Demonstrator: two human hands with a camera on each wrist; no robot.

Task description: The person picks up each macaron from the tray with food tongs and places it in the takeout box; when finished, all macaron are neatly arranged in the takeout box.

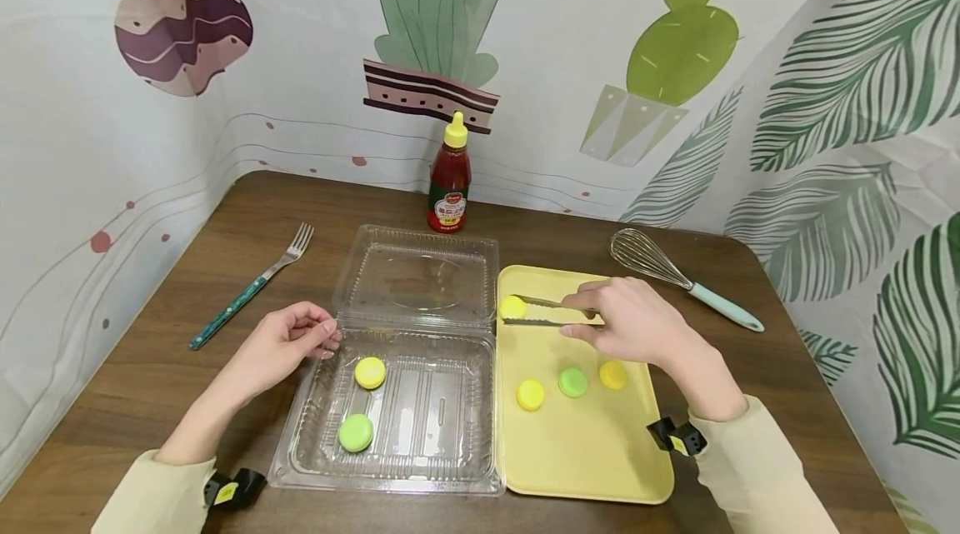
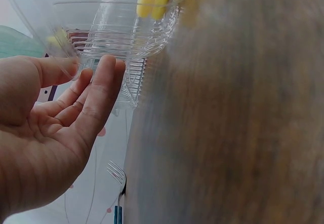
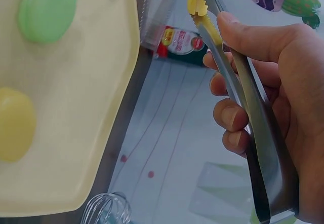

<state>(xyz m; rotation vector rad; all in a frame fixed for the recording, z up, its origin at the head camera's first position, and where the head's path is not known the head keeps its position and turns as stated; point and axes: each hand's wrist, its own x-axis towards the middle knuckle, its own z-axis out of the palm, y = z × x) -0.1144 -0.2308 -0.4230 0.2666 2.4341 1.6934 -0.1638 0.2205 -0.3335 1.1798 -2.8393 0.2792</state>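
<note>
My right hand (image 1: 633, 321) grips metal tongs (image 3: 273, 168), thumb on one side and fingers curled round the other. A yellow macaron (image 1: 513, 306) sits between the tong tips, over the left edge of the yellow tray (image 1: 585, 459). On that tray lie a yellow macaron (image 1: 530, 394), a green macaron (image 1: 573, 381) and a darker yellow macaron (image 1: 613, 374). My left hand (image 1: 281, 346) pinches the left rim of the opened clear plastic box (image 2: 116, 36) between thumb and fingertips. Inside the box are a yellow macaron (image 1: 370, 371) and a green macaron (image 1: 356, 431).
A red sauce bottle (image 1: 450, 188) with a yellow cap stands behind the box lid (image 1: 420, 276). A fork (image 1: 251, 291) with a teal handle lies at the left. Beyond the tray, a whisk (image 1: 686, 280) lies at the right. Patterned cloth hangs behind the table.
</note>
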